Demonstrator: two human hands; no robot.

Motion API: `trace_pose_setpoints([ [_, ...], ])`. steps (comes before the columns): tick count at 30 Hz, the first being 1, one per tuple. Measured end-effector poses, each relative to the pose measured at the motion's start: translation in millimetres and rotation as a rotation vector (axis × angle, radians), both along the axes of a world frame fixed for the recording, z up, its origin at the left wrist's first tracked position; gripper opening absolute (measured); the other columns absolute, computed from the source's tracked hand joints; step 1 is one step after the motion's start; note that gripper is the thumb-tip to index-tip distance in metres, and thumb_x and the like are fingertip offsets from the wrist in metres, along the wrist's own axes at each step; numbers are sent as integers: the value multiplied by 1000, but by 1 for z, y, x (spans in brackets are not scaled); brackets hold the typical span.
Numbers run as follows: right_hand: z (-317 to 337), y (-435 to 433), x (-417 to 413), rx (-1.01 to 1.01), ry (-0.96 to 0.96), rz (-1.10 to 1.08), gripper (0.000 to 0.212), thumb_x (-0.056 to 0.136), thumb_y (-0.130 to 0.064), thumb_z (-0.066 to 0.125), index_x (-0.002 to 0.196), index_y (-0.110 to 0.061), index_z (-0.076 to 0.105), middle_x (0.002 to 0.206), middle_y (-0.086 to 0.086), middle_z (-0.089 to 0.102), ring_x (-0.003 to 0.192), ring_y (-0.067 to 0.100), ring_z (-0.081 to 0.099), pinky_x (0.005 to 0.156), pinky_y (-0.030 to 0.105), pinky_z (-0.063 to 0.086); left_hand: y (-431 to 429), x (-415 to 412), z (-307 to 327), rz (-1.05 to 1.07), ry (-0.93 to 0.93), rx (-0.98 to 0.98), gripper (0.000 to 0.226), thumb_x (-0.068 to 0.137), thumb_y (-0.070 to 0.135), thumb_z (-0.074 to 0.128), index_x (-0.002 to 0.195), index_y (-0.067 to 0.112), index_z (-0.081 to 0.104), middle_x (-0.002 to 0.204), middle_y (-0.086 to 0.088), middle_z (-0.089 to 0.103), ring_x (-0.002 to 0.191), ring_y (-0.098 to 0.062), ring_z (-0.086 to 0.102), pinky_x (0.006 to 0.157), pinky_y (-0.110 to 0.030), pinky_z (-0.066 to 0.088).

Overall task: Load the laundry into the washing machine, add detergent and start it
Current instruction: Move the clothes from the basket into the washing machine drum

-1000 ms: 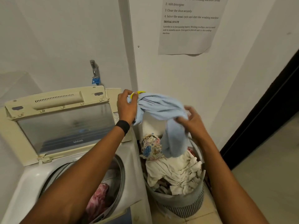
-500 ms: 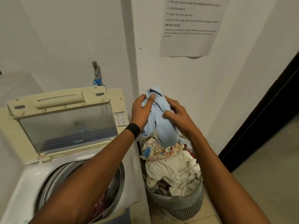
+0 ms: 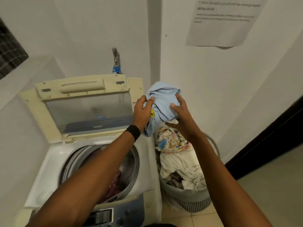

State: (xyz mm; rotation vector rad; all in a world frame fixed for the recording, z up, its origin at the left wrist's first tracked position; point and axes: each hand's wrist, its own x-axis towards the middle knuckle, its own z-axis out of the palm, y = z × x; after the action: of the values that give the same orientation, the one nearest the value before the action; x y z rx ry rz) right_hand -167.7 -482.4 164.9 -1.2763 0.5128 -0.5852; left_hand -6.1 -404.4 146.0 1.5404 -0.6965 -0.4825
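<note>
A light blue garment (image 3: 164, 102) is bunched up in the air between the machine and the basket. My left hand (image 3: 141, 112) pinches its left edge, and my right hand (image 3: 181, 114) grips its right side. Below left stands the top-loading washing machine (image 3: 54, 163) with its lid (image 3: 82, 105) raised; a pink cloth (image 3: 114, 185) lies in the drum, partly hidden by my left forearm. To the right, the grey laundry basket (image 3: 185, 194) holds a floral cloth (image 3: 172, 141) and a white cloth (image 3: 180, 167).
The machine's control panel (image 3: 105, 216) runs along its front edge. A tap (image 3: 116, 63) sticks out of the wall behind the lid. A paper sheet (image 3: 223, 22) hangs on the right wall. A dark doorway (image 3: 270, 141) lies at far right, tiled floor beneath.
The blue garment, spread between both hands a second ago, is now gathered into a tight bundle. Both hands came together on it and shifted slightly left toward the machine.
</note>
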Motion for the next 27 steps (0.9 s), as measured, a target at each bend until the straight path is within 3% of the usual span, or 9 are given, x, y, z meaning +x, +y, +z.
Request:
trace_pose_setpoints([
  [2,2,24,28,-234,14,79,47,102,-32,63,145,-35,46,139,-10,61,125,13,62,100,42,56,23,14,-4,26,16,45,44,93,51,54,106,11,65,110,-13,70,105,-30,67,98,-55,53],
  [5,-10,55,66,-490,18,132,42,102,-23,63,142,-27,51,141,-9,60,131,9,56,112,41,46,69,34,-8,71,40,77,43,90,45,47,118,21,67,118,-4,71,111,-24,67,99,-52,53],
  [9,-46,93,112,-535,128,207,45,100,-32,66,142,-25,51,140,-7,60,128,8,57,109,45,48,129,64,-37,168,117,131,37,94,45,48,123,31,66,120,-1,72,112,-23,67,99,-51,54],
  [14,-81,135,154,-624,207,280,49,93,-48,69,136,-28,53,128,-6,64,115,13,63,96,46,56,184,92,-75,225,293,116,36,105,38,49,134,19,58,123,-6,70,114,-24,67,95,-39,57],
  [19,-100,154,177,-814,230,244,45,90,-32,75,131,-24,57,128,1,61,115,19,58,91,35,50,207,115,-105,256,390,178,42,96,46,58,126,17,54,118,-8,67,106,-23,68,89,-40,60],
  [21,-114,155,183,-932,384,329,55,91,-31,73,141,-26,52,144,9,52,130,30,51,102,39,45,213,129,-130,117,354,359,47,89,41,64,129,16,57,121,-15,67,105,-25,70,85,-41,60],
  [24,-137,146,189,-1081,987,654,72,93,-37,67,156,-38,33,167,8,17,153,44,14,118,57,29,222,146,-163,-236,145,771,49,97,20,59,145,11,49,144,-18,55,130,-35,56,106,-48,49],
  [25,-141,146,190,-1075,1076,688,70,94,-37,66,155,-40,33,166,8,18,153,44,12,119,59,28,224,149,-165,-321,66,838,49,99,18,59,146,9,48,147,-18,52,134,-35,52,110,-46,44],
  [27,-140,148,194,-1089,1053,668,61,93,-35,64,150,-39,44,157,9,37,146,42,30,117,53,35,225,152,-159,-387,-26,858,44,100,14,58,143,6,51,145,-17,54,133,-34,52,110,-43,43],
])
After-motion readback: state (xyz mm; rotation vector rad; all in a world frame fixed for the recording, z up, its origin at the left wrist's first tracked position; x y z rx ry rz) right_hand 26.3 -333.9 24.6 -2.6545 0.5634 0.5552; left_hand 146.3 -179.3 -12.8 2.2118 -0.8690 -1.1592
